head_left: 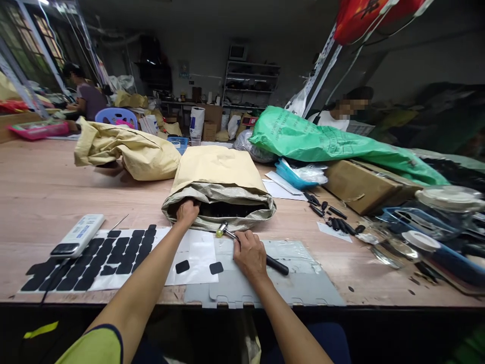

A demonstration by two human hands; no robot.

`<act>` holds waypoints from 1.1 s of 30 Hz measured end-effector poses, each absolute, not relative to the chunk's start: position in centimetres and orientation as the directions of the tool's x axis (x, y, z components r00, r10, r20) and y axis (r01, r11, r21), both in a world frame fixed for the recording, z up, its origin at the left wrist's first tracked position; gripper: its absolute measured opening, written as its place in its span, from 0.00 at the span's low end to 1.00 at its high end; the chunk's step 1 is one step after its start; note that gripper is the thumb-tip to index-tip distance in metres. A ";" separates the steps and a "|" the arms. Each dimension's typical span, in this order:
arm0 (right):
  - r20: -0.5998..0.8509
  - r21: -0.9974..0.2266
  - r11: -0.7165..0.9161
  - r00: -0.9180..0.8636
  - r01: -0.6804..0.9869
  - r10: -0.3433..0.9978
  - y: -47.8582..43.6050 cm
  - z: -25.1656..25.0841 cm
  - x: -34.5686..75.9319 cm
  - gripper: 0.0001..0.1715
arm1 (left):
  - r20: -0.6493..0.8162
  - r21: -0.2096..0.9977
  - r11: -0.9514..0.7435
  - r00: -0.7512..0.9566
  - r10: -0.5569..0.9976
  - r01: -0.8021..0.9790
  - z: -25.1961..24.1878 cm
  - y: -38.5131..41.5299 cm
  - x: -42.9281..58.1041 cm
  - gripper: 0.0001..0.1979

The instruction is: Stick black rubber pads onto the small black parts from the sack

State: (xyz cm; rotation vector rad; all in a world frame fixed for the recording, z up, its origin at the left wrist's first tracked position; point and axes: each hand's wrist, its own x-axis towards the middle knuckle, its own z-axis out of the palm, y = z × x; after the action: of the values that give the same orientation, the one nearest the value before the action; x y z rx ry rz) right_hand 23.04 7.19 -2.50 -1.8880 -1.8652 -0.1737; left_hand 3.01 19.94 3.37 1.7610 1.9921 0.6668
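My left hand [187,212] reaches into the mouth of a tan woven sack [220,164] that lies on the table with its opening toward me. Most of its fingers are hidden inside the dark opening. Under my right hand [250,255] is a small hammer [278,265] with a metal shaft, a yellow-tipped head and a black handle; my fingers are closed around it. Below it lies a grey plastic sheet [314,278]. Two black rounded pads, one a left pad [182,266] and one a right pad [216,268], lie apart between my forearms.
Rows of black pads [98,258] on white backing and a white box-shaped device [78,235] are at left. Behind are another tan sack [132,149] and a green sack [314,134]. Black handles [339,225], a cardboard box [359,184] and jars stand right. Two people sit farther off.
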 end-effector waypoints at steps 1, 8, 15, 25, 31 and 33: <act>0.413 -0.246 0.040 0.068 0.968 0.908 7.2 -2.5 23.0 0.12 | 0.058 0.562 0.057 -0.108 0.993 0.825 3.3 18.8 2.5 0.16; 0.421 -0.236 0.032 0.073 0.971 0.904 7.3 -2.7 23.0 0.12 | 0.172 0.630 -0.337 0.297 0.939 0.700 1.1 8.8 -0.8 0.16; 0.403 -0.228 0.022 0.074 0.973 0.912 7.4 -3.1 23.3 0.13 | 0.026 0.609 -0.352 0.425 0.905 0.711 -0.1 7.4 -1.8 0.15; 0.401 -0.544 0.095 0.159 0.833 0.902 4.0 0.5 22.0 0.16 | 0.080 0.628 -0.345 0.384 0.920 0.697 -0.3 7.4 -1.7 0.12; 0.338 -0.694 0.251 -0.002 0.675 0.941 1.3 1.4 19.7 0.19 | 0.085 0.644 -0.329 0.363 0.928 0.690 -0.1 7.4 -1.7 0.11; 0.335 -0.696 0.266 -0.026 0.668 0.942 0.9 1.0 19.1 0.19 | 0.083 0.652 -0.326 0.364 0.928 0.684 -0.3 7.5 -1.7 0.10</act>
State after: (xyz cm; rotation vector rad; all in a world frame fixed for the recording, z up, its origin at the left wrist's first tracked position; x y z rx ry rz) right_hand 19.07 0.87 1.01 -1.4743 -1.7658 0.4493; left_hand -1.71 7.45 -0.30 2.1103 1.3920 0.6170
